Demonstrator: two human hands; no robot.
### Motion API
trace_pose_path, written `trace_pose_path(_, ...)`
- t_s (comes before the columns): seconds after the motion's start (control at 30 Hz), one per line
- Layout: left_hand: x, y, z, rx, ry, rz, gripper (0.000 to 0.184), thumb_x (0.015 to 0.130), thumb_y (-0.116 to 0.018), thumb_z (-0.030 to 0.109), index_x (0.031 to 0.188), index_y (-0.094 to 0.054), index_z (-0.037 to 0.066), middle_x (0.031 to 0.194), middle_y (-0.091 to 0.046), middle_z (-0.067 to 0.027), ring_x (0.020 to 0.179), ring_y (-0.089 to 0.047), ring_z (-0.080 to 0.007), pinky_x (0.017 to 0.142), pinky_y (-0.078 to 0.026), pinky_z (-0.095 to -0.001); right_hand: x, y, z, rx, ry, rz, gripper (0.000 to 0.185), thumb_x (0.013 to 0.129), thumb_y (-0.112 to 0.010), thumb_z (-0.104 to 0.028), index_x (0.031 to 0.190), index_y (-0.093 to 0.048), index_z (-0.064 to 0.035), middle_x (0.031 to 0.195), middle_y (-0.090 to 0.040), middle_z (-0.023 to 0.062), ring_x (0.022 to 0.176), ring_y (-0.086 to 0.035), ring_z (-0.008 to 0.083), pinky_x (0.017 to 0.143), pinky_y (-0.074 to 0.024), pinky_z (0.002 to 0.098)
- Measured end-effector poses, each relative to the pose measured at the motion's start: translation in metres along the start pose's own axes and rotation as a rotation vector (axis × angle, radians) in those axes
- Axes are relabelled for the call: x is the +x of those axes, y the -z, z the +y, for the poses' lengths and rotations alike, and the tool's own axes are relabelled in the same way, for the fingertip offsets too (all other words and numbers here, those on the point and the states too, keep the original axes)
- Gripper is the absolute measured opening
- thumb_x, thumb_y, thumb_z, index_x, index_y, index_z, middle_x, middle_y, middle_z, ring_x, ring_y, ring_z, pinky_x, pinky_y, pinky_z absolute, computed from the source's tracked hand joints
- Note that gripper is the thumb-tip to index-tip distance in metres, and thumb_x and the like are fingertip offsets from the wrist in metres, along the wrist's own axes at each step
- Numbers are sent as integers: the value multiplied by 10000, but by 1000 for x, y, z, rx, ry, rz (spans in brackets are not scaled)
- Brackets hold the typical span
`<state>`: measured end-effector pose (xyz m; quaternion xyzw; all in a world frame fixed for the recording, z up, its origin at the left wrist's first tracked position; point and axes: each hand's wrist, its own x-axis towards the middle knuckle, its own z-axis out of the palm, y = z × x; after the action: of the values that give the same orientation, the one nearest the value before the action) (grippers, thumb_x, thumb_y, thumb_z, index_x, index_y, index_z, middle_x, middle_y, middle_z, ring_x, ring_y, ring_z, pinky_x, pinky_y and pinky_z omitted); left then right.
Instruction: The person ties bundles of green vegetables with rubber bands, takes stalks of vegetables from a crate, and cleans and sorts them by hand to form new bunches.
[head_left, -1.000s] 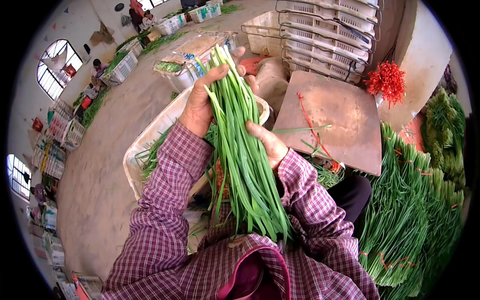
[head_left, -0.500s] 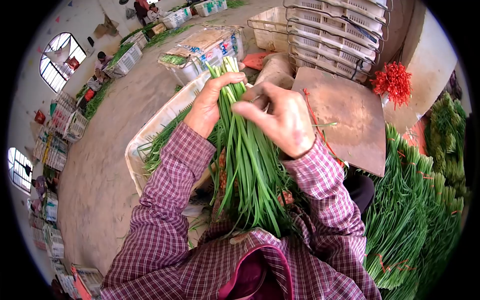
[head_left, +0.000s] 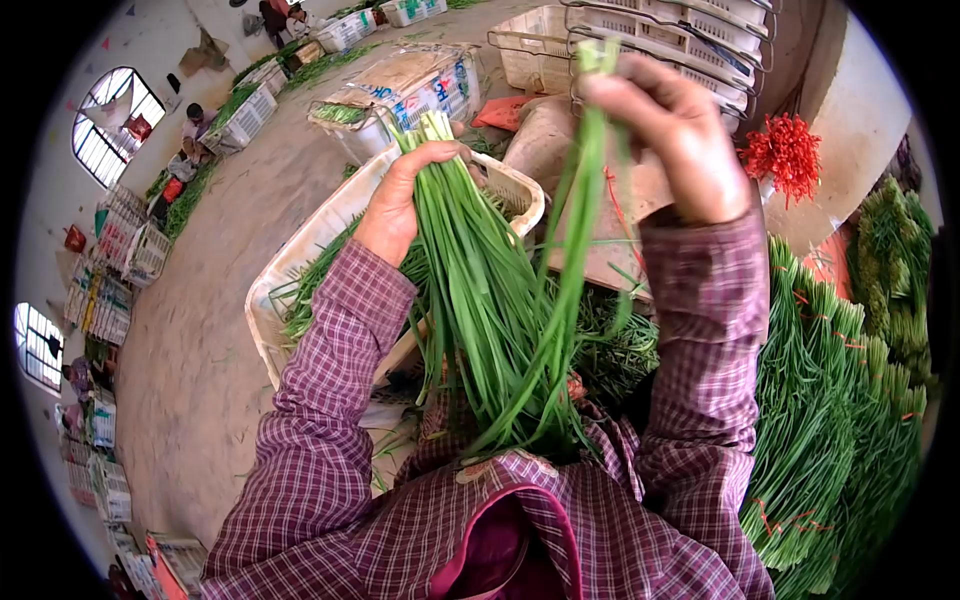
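Observation:
My left hand [head_left: 402, 200] is wrapped round the pale upper ends of a bunch of long green stalks [head_left: 478, 290], whose leaves hang down toward my lap. Up and to the right, my right hand [head_left: 680, 130] pinches a few separate stalks [head_left: 585, 190] near their pale ends. These are blurred, and their lower leaves hang against the bunch. Beneath and beyond my left hand is a white basket [head_left: 290, 250] with more greens inside. A brown board [head_left: 610, 262] lies partly hidden behind my right hand and sleeve.
Tied green bundles [head_left: 820, 420] are piled at the right. Red ties [head_left: 782, 160] hang by the pillar, near stacked white crates [head_left: 665, 45]. A covered white box [head_left: 400, 95] stands on the floor beyond the basket. People and more crates are along the far wall.
My right hand has moved from the bunch up and to the right, drawing a few stalks out. My left hand has kept hold of the rest.

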<state>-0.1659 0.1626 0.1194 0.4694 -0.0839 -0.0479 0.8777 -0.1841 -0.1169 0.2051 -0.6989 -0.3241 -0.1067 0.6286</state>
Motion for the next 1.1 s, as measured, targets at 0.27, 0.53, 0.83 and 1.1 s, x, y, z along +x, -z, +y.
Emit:
trace_pose_path(0.27,-21,-28,-1,22,-3,-53,524,793,-637,186,1281,-501,54,1109,-633,-112,872,-647,-249,808,-572,-383,11,-13,42,-52,-99,-159,288,833,-727,-307,1011,-705,-82,708,-623,5,561,-530,67,516,-445,224)
trace_pose_path(0.53,-24,-37,-4,-4,75,0,381,800,-645,168,1129,-585,-13,901,-681,-90,725,-681,-174,679,-592,-299,11,-79,64,-143,15,59,273,761,-753,-220,908,-668,-7,712,-673,120,662,-671,212,652,-525,327)
trace_pose_path(0.83,-22,-31,-1,-121,127,-130,373,824,-602,102,1168,-554,-34,1000,-673,-134,845,-688,-228,774,-591,-355,5,-78,58,-521,211,136,193,775,-718,-210,847,-655,-43,752,-679,117,722,-665,273,690,-523,371)
trace_pose_path(1.1,-3,-19,-4,-3,51,38,462,782,-668,84,1223,-545,27,970,-673,-119,785,-679,-222,739,-586,-327,-33,-69,25,-389,107,-115,265,787,-723,-257,820,-627,-12,621,-640,150,603,-660,311,607,-536,410)
